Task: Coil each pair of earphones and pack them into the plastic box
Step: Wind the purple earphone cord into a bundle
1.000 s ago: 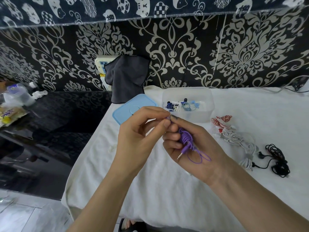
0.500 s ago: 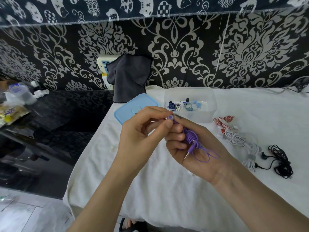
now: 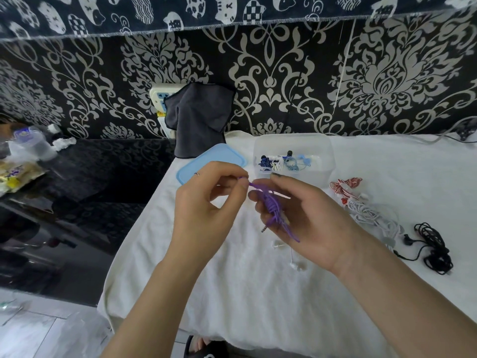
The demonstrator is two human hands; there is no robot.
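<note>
A coiled bundle of purple earphones [image 3: 271,205] lies across the fingers of my right hand [image 3: 307,218], which holds it above the white cloth; its jack plug sticks out below. My left hand [image 3: 206,202] pinches the free purple end at the top of the bundle. Behind the hands stands the clear plastic box [image 3: 325,153] with blue and white coiled earphones [image 3: 281,162] inside. Its blue lid [image 3: 206,158] lies to the left of it. Red-and-white earphones [image 3: 347,186], white earphones [image 3: 371,215] and black earphones [image 3: 433,246] lie loose at the right.
The table wears a white cloth [image 3: 258,293], its left edge dropping to a dark glossy surface [image 3: 77,192]. A grey cloth [image 3: 198,120] hangs over a wall socket at the back. A small white earbud piece [image 3: 296,266] lies under my right wrist.
My hands have drawn slightly apart, and the left hand has pulled the purple end out to the left, so a short stretch of cord spans the gap.
</note>
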